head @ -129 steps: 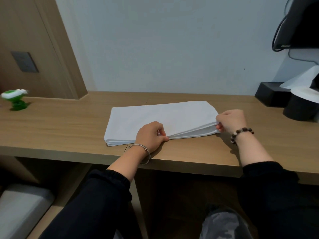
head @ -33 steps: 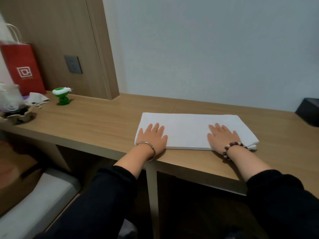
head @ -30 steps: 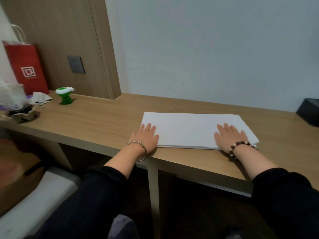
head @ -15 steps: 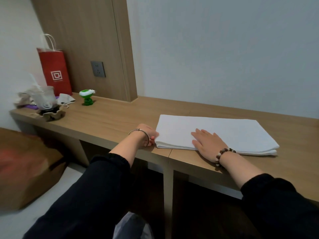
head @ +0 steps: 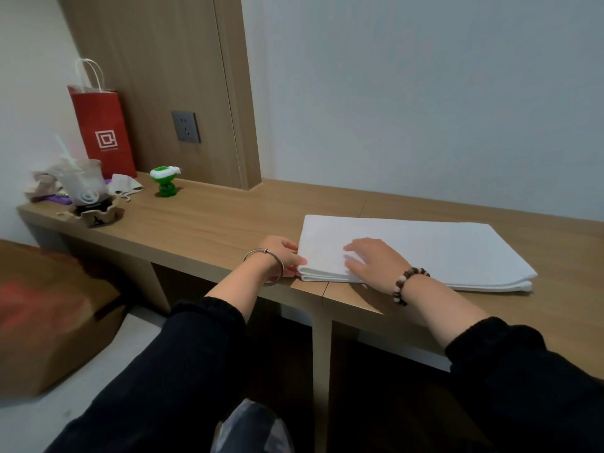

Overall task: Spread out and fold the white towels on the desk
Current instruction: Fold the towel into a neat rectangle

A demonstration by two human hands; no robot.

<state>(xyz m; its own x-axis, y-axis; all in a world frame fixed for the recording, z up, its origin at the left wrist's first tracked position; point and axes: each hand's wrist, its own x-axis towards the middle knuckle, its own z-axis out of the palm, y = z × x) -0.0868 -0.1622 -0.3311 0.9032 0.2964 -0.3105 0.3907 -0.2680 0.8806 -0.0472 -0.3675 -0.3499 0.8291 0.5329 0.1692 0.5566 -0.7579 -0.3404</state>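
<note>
A white towel, folded into a long flat rectangle, lies on the wooden desk near its front edge. My left hand, with a metal bangle on the wrist, touches the towel's left end with its fingertips at the folded layers. My right hand, with a bead bracelet, rests palm down on the towel's left part, fingers spread and pointing left.
At the desk's far left stand a red paper bag, a plastic cup with a straw in a brown holder, a crumpled cloth and a small green toy. A wall socket sits on the wooden panel. A brown box is on the floor at left.
Both hands slid left along the towel: the right one from its right end to its left part, the left one off the top to the left edge. The view turned left.
</note>
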